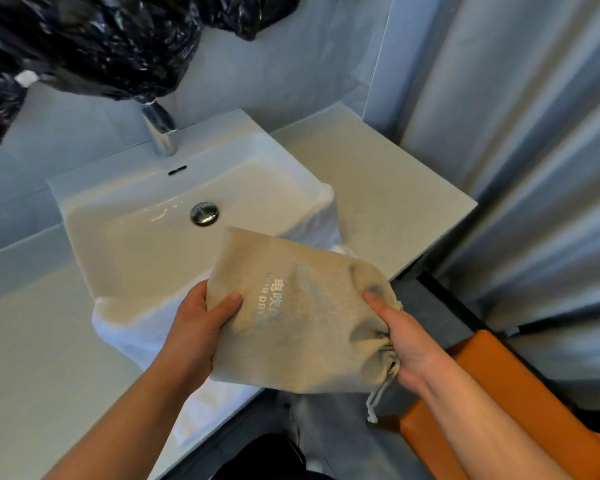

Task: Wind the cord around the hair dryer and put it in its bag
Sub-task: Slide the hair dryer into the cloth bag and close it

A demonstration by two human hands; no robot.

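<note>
Apparently nearly done: the left hand [201, 327] gripped the bulging hair dryer bag [298, 320]; the right hand [400, 344] pinched its cinched drawstring mouth [383, 348].

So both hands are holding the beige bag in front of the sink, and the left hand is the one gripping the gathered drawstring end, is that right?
Not quite. Both hands do hold the beige bag in front of the sink, but the head view shows the right hand gripping the gathered drawstring end. The left hand holds the opposite end.
</note>
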